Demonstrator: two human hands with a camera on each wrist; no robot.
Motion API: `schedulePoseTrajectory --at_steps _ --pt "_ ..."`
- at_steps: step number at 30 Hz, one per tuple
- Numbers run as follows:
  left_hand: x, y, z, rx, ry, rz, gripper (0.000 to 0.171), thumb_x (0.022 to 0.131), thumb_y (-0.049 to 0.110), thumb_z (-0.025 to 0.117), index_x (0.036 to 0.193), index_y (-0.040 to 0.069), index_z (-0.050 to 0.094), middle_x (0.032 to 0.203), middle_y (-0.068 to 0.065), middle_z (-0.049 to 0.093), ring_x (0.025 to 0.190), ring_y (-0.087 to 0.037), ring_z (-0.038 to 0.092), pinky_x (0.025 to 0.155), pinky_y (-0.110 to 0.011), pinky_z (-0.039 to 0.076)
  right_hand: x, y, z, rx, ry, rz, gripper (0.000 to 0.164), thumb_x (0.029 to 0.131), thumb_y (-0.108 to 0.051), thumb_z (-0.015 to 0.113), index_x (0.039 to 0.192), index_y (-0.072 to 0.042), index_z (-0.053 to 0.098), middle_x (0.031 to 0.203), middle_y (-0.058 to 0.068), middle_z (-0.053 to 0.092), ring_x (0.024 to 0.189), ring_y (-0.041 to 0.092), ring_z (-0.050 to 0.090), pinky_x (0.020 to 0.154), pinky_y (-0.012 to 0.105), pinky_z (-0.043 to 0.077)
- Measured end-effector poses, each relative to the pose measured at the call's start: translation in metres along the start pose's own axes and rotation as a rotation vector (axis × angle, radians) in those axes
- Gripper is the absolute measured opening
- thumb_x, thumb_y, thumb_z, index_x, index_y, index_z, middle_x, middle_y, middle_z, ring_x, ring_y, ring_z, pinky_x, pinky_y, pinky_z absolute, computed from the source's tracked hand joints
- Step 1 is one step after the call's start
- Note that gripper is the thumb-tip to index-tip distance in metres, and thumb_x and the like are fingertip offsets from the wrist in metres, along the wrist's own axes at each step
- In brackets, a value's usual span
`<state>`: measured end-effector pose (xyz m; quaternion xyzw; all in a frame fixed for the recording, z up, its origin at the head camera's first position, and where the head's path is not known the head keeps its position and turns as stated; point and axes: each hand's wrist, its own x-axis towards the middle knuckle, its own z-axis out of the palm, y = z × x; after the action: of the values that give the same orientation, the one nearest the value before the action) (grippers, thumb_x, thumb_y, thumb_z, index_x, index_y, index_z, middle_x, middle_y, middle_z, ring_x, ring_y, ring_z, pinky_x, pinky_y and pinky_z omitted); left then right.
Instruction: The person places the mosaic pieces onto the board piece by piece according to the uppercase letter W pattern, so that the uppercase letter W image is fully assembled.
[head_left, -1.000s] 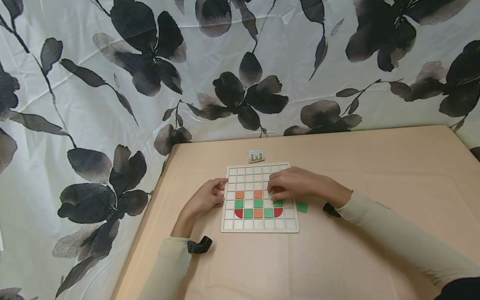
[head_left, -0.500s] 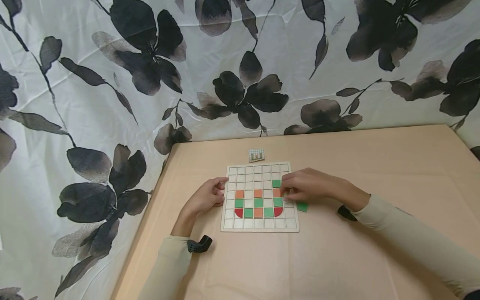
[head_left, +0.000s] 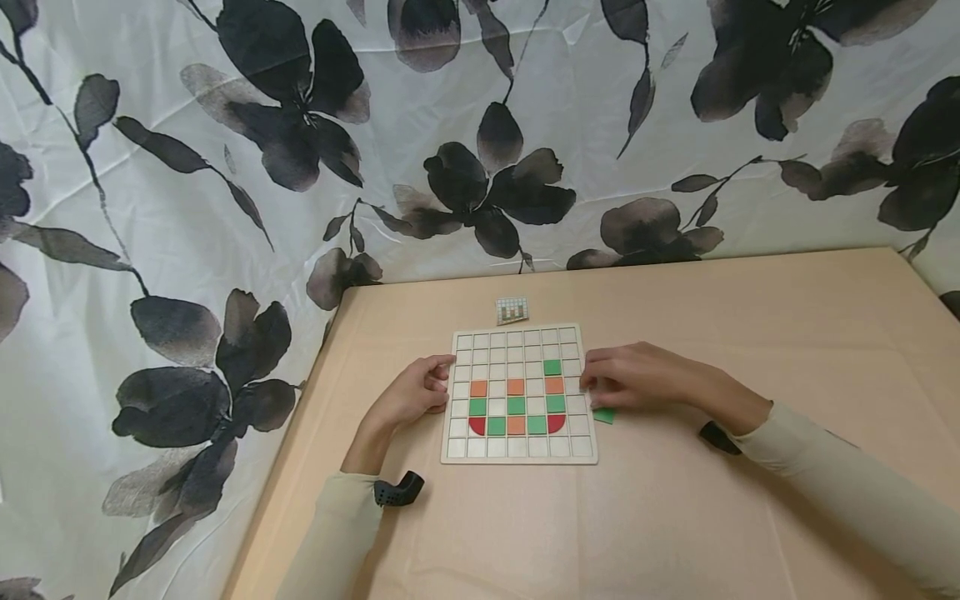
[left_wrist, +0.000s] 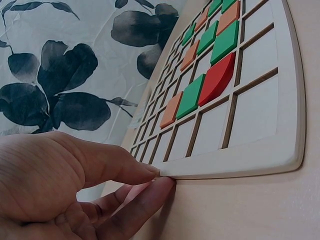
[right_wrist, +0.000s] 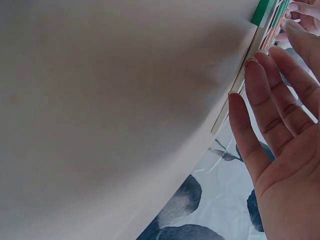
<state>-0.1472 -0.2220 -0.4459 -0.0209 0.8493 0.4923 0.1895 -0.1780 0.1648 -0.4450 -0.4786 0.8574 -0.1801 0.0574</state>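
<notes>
A pale square grid board [head_left: 517,454] lies on the table, with orange, green and red tiles in several cells. My left hand [head_left: 416,392] is at its left edge. In the left wrist view, the thumb and one finger of that hand [left_wrist: 100,185] pinch the board's rim. My right hand [head_left: 626,377] is at the board's right edge. Its fingers reach towards the rim, nearly straight, and no tile shows in the hand [right_wrist: 285,130]. A green tile [head_left: 603,415] lies on the table just below the right hand, beside the board, partly hidden.
A small card with a printed grid pattern [head_left: 512,311] lies behind the board. At the back and left of the wooden table [head_left: 787,333] hangs a floral curtain [head_left: 420,125]. A black wrist device [head_left: 399,489] is on the left wrist.
My right hand has moved right from the board's columns to its right edge. The upper green tile and the orange tile below it are uncovered. The left hand stays in place.
</notes>
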Motion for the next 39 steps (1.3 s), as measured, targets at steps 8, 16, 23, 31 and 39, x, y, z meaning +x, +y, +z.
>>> schedulePoseTrajectory --at_steps 8,16,23,31,39 --pt "-0.001 -0.001 0.0 0.008 0.003 -0.008 0.067 0.088 -0.015 0.063 0.149 0.009 0.049 0.117 -0.011 0.047 0.094 -0.021 0.051 0.07 -0.029 0.055 -0.013 0.003 0.004 0.012 0.0 0.027 0.027 0.088 -0.038 0.079 0.109 -0.024 0.072 0.1 -0.012 0.058 0.078 0.005 0.05 0.066 0.021 0.04" --pt "0.0 -0.001 0.001 0.005 0.005 -0.014 0.067 0.089 -0.016 0.062 0.149 0.009 0.048 0.117 -0.012 0.046 0.095 -0.021 0.051 0.07 -0.03 0.055 -0.019 -0.001 0.004 0.005 -0.03 0.07 0.033 0.083 -0.044 0.083 0.108 -0.025 0.072 0.1 -0.012 0.056 0.078 0.007 0.051 0.064 0.021 0.038" --pt "-0.001 0.0 0.001 0.004 -0.003 -0.009 0.066 0.089 -0.015 0.062 0.149 0.009 0.049 0.117 -0.012 0.046 0.094 -0.022 0.051 0.07 -0.03 0.055 -0.023 -0.005 0.005 -0.027 -0.022 0.069 0.025 0.08 -0.04 0.085 0.098 -0.028 0.071 0.095 -0.014 0.054 0.075 0.003 0.048 0.062 0.02 0.038" --pt "0.0 -0.001 0.0 0.001 -0.006 -0.002 0.067 0.089 -0.016 0.062 0.15 0.009 0.048 0.116 -0.012 0.046 0.094 -0.022 0.051 0.07 -0.03 0.055 -0.023 -0.004 0.007 -0.059 0.0 0.037 0.023 0.081 -0.036 0.083 0.099 -0.027 0.072 0.094 -0.013 0.054 0.077 0.001 0.047 0.062 0.02 0.038" --pt "0.0 -0.001 0.0 0.008 0.0 0.008 0.067 0.089 -0.016 0.062 0.149 0.008 0.048 0.117 -0.012 0.047 0.094 -0.022 0.051 0.07 -0.03 0.056 -0.022 -0.004 0.005 -0.043 0.0 0.013 0.024 0.081 -0.035 0.084 0.1 -0.027 0.072 0.093 -0.012 0.055 0.076 0.001 0.048 0.062 0.021 0.037"
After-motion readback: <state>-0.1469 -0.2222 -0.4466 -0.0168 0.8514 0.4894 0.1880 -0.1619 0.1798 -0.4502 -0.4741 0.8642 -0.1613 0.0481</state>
